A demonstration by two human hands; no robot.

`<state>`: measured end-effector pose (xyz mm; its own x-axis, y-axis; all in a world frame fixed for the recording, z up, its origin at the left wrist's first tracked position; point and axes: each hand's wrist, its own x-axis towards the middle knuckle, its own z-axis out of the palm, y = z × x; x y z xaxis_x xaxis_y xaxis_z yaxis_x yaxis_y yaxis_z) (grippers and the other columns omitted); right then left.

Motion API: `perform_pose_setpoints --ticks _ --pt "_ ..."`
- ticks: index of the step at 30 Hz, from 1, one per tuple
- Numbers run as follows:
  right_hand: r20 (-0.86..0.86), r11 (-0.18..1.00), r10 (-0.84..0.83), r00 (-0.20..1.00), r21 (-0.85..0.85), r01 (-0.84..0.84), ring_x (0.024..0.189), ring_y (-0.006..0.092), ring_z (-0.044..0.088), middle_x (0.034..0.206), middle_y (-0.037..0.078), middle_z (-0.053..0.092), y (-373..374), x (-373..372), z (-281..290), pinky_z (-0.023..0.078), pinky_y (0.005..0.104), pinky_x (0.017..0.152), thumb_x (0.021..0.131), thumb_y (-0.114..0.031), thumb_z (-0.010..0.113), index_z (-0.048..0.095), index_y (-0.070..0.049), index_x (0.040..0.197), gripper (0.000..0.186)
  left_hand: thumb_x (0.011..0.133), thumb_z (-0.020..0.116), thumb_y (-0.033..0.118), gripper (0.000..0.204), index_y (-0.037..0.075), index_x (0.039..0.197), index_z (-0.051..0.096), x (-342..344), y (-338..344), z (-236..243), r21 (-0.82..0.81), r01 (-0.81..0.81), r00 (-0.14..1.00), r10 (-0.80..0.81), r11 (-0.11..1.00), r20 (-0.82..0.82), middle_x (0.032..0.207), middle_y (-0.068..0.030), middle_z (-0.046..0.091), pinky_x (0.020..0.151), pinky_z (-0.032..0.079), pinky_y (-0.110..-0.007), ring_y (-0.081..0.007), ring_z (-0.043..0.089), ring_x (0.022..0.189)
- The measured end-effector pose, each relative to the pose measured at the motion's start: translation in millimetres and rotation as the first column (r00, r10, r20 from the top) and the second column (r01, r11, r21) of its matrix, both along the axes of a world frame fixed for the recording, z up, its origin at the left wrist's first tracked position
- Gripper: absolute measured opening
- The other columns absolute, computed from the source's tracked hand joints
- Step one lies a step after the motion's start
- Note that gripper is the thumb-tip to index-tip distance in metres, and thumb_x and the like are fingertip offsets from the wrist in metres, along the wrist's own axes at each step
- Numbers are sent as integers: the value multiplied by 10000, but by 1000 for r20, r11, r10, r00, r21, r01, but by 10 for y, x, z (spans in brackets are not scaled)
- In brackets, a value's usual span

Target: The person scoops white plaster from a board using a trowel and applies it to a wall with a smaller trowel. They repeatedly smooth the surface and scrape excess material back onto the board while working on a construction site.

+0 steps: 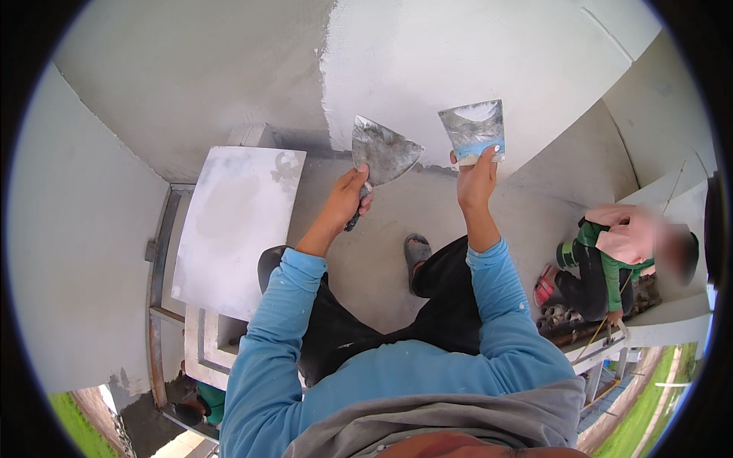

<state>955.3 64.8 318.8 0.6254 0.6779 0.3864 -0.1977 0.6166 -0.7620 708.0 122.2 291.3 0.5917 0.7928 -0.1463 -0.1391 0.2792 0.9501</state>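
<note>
- Overhead, both of the person's hands are raised in front of a wall (191,69), each wrapped around a plastering tool.
- Left hand (351,191): fingers closed on the dark handle of a broad putty knife (382,151); the grey, smeared blade fans up and to the right from the fist, its tip pointing toward the other tool.
- Right hand (475,177): fingers closed on the lower edge of a flat rectangular scraper (473,128); the blade stands above the hand, with white plaster along its upper part and a blue strip near the grip.
- The two blades are near each other but apart, the knife to the left of and slightly lower than the scraper.
- Behind the blades, a white coated patch (458,53) of wall meets bare grey surface on the left.
- A pale flat board (237,221) lies to the left of the left forearm.
- The person's sandalled foot (417,252) rests on the concrete ledge (366,259) between the forearms.
- A second person (611,267), in green sleeves, crouches at the right edge.
</note>
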Motion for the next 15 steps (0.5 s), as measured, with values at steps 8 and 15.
perform_pose_setpoints --ticks 8,15 --pt "963 994 103 249 -106 -2 1020 330 559 1136 190 541 -391 -150 197 476 426 877 950 -111 581 465 -54 1449 516 1080 405 469 408 82 1029 525 -103 -203 236 -1 332 942 -331 943 45 598 11 420 489 356 -266 -97 396 494" --pt "446 911 205 871 -413 -3 867 251 649 1046 118 648 -630 44 -234 525 384 689 1004 -179 574 597 -34 1187 235 1034 581 261 350 51 1307 524 -9 -90 -75 497 -25 999 38 868 -17 822 -61 548 593 467 -301 -149 520 697"
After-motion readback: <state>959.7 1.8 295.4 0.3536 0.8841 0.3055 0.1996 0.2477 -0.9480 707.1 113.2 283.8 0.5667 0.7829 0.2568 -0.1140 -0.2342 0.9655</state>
